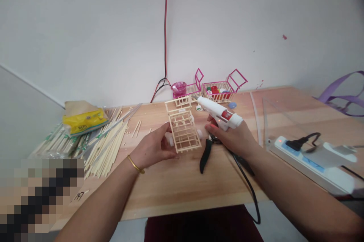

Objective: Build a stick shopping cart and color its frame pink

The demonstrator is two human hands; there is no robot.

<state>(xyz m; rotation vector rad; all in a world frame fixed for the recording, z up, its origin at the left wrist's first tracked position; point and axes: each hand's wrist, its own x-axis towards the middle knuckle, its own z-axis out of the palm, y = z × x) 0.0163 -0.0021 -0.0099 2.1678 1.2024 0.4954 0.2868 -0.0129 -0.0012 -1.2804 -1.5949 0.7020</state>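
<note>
Table edge (182,200): pale wood, nearest, bare along the front.
Left hand (153,147): gold bangle at the wrist, fingers curled around the left side of the frame, thumb on top, steadying it on the table.
Frame (183,126): small lattice of pale sticks, standing on the table between the two hands, near the middle, tilted back a little.
Right hand (233,137): closed around the grip of the glue gun, just right of the frame.
Glue gun (218,113): white with a red mark, nozzle aimed left toward the frame's upper right corner; black cord running down off the table's front edge.
Pliers (206,153): black handles, lying flat just under the right hand, beside the frame's lower right corner.
Sticks (105,143): loose pile spread on the left part of the table.
Tissue pack (83,118): yellow, resting on the sticks at the far left.
Power strip (309,160): white, on the right, black plug in, red light on.
Pink baskets (218,88): by the wall, behind the frame, holding coloured bits.
Pink cup (179,88): left of the baskets, at the wall.
Red cable (165,25): hanging down the wall.
</note>
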